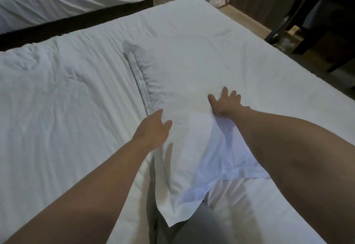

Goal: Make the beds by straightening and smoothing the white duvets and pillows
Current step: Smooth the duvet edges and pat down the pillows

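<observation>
**ENTRY: Pillow, near bed, smoothing in hand**

- Pillow (182, 74): white, lying flat on the bed, under and beyond both sets of fingers. A loose flap of its case trails back past the wrists.
- Right hand (225, 104): fingers straight and spread, pressed flat onto the pillow, gripping nothing.
- Left hand (153, 128): fingers relaxed and extended, holding nothing, at the pillow's left seam. Contact cannot be confirmed.
- Duvet (63, 93): rumpled, just left of the left fingertips, butting the seam.
- Handling note (judgement): sweep flat palms outward from the centre toward the far corners. Keep the fingers uncurled so the case is not pinched into new creases. The wrinkles fanning from the seam ahead of the left fingertips likely need the most work.
</observation>
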